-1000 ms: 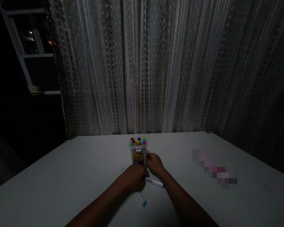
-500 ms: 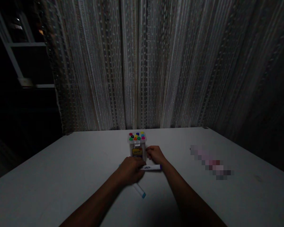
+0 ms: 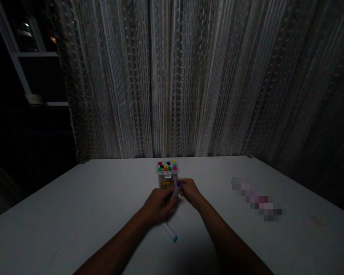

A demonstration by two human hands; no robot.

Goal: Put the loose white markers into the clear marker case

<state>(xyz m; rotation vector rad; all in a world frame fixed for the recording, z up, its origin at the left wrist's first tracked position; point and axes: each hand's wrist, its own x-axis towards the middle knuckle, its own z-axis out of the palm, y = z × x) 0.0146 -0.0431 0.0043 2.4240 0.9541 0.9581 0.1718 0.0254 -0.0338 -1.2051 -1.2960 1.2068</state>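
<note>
My left hand [image 3: 160,204] is closed round a white marker [image 3: 175,191] with a purple end, which now stands tilted with that end up. At the purple end, the curled fingers of my right hand [image 3: 190,191] meet the marker; the exact contact is hard to see in the dim light. Just behind both hands is a clear plastic marker case [image 3: 167,176], with several coloured ends showing at its top and a yellow-and-dark label on its front. A second white marker [image 3: 169,232] with a light blue end lies on the table, partly hidden under my left hand.
The white table [image 3: 103,198] reaches back to a patterned curtain [image 3: 166,84]. To the right lies a blurred-out pinkish object [image 3: 256,199]. A window [image 3: 41,76] shows at the far left in the dark.
My left hand has turned the purple-ended marker from lying level, pointing right, to tilted upward. Its purple end has come to my right hand's fingers. The blue-ended marker stays on the table.
</note>
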